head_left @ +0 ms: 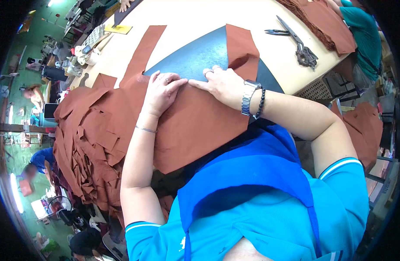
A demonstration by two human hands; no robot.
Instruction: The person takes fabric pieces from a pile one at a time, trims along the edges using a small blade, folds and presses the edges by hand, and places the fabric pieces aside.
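A large rust-brown cloth panel (204, 126) lies over the table edge and hangs toward my body. My left hand (163, 92) is closed, its thumb and fingers pinching the panel's upper edge. Close beside it, my right hand (221, 86) also grips that edge, with the index finger laid along it and the other fingers curled; its thumb is hidden. Beneath the cloth is a smooth dark blue-grey sheet (191, 52) with a curved outline. A strip of the brown cloth (147, 48) extends up the table at left, and another folded part (242, 43) lies over the sheet at right.
Open-bladed scissors (297, 43) and small snips (277, 32) lie at the table's (195, 13) right. Heaped brown cut pieces (93, 148) hang on the left. A cloth stack (326, 21) and a co-worker in green (363, 37) are at upper right. A yellow pad (118, 29) lies at upper left.
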